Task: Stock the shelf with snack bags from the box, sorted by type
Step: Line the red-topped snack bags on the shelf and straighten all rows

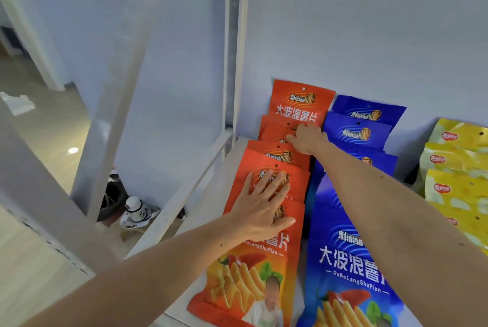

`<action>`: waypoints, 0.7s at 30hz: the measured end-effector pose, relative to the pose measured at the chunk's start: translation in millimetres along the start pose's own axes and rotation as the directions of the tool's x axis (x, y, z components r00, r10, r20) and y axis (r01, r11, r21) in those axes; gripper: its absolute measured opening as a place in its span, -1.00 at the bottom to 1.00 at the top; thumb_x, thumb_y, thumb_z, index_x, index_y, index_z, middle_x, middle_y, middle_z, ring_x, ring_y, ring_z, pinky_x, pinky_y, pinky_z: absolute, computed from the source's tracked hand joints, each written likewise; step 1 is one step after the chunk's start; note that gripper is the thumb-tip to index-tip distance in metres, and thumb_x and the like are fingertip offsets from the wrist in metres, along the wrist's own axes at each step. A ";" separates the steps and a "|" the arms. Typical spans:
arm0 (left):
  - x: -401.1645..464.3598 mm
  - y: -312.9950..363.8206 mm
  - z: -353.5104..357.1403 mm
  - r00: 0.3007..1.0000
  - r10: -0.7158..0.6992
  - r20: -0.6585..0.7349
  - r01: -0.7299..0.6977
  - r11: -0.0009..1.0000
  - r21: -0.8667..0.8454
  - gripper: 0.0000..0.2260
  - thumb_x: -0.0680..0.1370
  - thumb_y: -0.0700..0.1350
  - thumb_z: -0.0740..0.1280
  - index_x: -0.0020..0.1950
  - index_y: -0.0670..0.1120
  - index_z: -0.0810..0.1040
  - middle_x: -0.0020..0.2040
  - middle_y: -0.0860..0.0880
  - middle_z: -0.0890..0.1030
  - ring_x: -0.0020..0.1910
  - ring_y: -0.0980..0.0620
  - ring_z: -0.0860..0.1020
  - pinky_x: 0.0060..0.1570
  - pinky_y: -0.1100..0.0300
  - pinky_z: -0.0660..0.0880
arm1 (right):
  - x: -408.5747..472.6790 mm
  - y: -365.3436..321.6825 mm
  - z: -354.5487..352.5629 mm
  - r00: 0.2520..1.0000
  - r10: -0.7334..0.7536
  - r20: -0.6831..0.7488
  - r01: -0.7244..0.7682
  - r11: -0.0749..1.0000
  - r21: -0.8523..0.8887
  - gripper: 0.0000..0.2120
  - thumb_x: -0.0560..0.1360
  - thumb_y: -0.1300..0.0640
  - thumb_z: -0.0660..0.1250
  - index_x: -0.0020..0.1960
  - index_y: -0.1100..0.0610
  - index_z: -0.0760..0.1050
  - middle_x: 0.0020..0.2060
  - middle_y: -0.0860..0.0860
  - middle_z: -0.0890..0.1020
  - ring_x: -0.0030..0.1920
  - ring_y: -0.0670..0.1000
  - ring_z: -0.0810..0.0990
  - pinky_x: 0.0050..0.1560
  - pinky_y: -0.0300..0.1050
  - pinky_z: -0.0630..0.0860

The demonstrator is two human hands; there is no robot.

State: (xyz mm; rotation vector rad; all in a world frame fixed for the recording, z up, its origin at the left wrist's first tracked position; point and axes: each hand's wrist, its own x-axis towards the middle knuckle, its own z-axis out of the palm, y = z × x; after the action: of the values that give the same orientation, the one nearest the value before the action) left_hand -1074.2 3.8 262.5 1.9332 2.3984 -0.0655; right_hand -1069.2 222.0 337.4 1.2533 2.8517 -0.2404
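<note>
A row of several orange snack bags (301, 105) leans back along the white shelf (232, 165), overlapping one another. My left hand (264, 205) lies flat, fingers spread, on the front orange bag (248, 274). My right hand (307, 139) reaches further back and touches the top of an orange bag near the rear of the row; whether its fingers pinch the bag is hidden. To the right stands a row of blue snack bags (356, 131), my right forearm crossing over it. The box is out of view.
Yellow snack bags (459, 189) fill the far right of the shelf. A white shelf post (235, 36) and rail bound the left side. Below, on the floor to the left, lie a white bottle-like object (136, 210) and dark items.
</note>
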 end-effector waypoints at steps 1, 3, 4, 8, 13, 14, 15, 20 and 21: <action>0.6 -0.1 0.3 1.000 0.001 -0.001 -0.001 1.000 0.001 -0.25 0.48 0.41 -0.27 0.57 0.05 -0.27 0.54 -0.01 -0.39 0.49 -0.04 -0.44 0.45 -0.26 -0.25 | 2.2 -0.4 -0.7 1.000 0.003 -0.022 -0.003 1.000 0.022 -0.47 0.60 -0.13 0.14 0.42 0.21 0.32 0.40 0.22 0.35 0.39 0.25 0.33 0.38 0.20 0.26; 1.4 0.2 -0.3 1.000 0.000 -0.002 0.000 1.000 -0.003 -0.24 0.47 0.41 -0.28 0.57 0.05 -0.27 0.54 -0.01 -0.39 0.48 -0.04 -0.44 0.45 -0.27 -0.26 | 5.8 -0.7 -2.1 0.998 -0.019 -0.052 0.023 0.998 0.061 -0.61 0.60 -0.02 0.18 0.33 0.19 0.40 0.33 0.18 0.44 0.33 0.22 0.40 0.34 0.19 0.28; 2.0 0.6 -0.6 1.000 -0.002 0.000 0.002 1.000 -0.005 -0.24 0.46 0.42 -0.28 0.57 0.06 -0.27 0.54 -0.01 -0.39 0.48 -0.05 -0.44 0.45 -0.26 -0.26 | 6.6 -0.9 -3.0 0.997 -0.036 -0.067 0.042 0.995 0.086 -0.66 0.61 0.04 0.19 0.31 0.17 0.42 0.31 0.16 0.47 0.31 0.19 0.43 0.33 0.17 0.28; 7.7 1.2 -3.1 1.000 -0.011 0.000 0.011 1.000 -0.001 -0.24 0.46 0.42 -0.28 0.57 0.06 -0.26 0.54 0.00 -0.38 0.49 -0.05 -0.43 0.45 -0.26 -0.26 | 9.3 -6.7 -10.8 0.988 -0.063 -0.138 0.086 0.982 0.169 -0.72 0.62 0.08 0.17 0.29 0.12 0.42 0.25 0.11 0.54 0.28 0.15 0.48 0.33 0.11 0.25; 17.7 -2.4 -4.8 1.000 -0.014 -0.002 0.014 1.000 0.002 -0.29 0.55 0.38 -0.15 0.57 0.05 -0.25 0.55 -0.01 -0.37 0.50 -0.05 -0.42 0.46 -0.25 -0.26 | 10.0 -10.9 -15.6 0.974 -0.077 -0.211 0.119 0.973 0.198 -0.70 0.60 0.05 0.22 0.31 0.07 0.37 0.19 0.09 0.58 0.25 0.15 0.51 0.33 0.14 0.24; 18.3 -2.8 -3.9 1.000 -0.013 -0.009 0.014 1.000 0.006 -0.29 0.56 0.38 -0.15 0.58 0.05 -0.25 0.55 -0.01 -0.37 0.50 -0.05 -0.42 0.46 -0.25 -0.26 | 7.9 -10.5 -14.2 0.972 -0.110 -0.208 0.154 0.966 0.208 -0.68 0.58 0.03 0.24 0.31 0.04 0.35 0.19 0.08 0.58 0.25 0.16 0.50 0.33 0.16 0.22; 18.4 -3.0 -2.8 1.000 -0.014 -0.014 0.014 1.000 0.009 -0.30 0.56 0.38 -0.15 0.58 0.05 -0.25 0.55 -0.01 -0.37 0.50 -0.05 -0.42 0.46 -0.25 -0.26 | 5.8 -10.3 -12.7 0.968 -0.154 -0.197 0.194 0.960 0.203 -0.68 0.56 -0.02 0.26 0.28 0.00 0.35 0.20 0.06 0.56 0.25 0.16 0.50 0.33 0.18 0.21; 18.0 -2.9 -1.0 0.999 -0.013 -0.030 0.014 1.000 0.014 -0.30 0.56 0.37 -0.14 0.58 0.04 -0.23 0.56 -0.01 -0.35 0.50 -0.05 -0.41 0.46 -0.25 -0.26 | -0.7 -11.1 -9.9 0.983 -0.182 -0.023 0.181 0.982 -0.049 -0.66 0.49 -0.28 0.26 0.08 -0.09 0.59 0.33 0.12 0.39 0.41 0.20 0.30 0.40 0.26 0.08; 18.1 -2.8 -1.1 0.999 -0.012 -0.033 0.013 1.000 0.016 -0.30 0.56 0.37 -0.14 0.58 0.04 -0.23 0.56 -0.01 -0.36 0.50 -0.05 -0.41 0.46 -0.25 -0.26 | -1.0 -11.6 -10.3 0.982 -0.187 -0.028 0.185 0.981 -0.057 -0.69 0.49 -0.25 0.29 0.06 -0.07 0.61 0.35 0.12 0.37 0.42 0.19 0.27 0.42 0.26 0.05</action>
State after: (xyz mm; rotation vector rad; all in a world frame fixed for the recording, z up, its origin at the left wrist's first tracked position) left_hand -1080.8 21.0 262.3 1.9410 2.4385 -0.0543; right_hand -1076.6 215.1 349.2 0.9914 2.9836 -0.1441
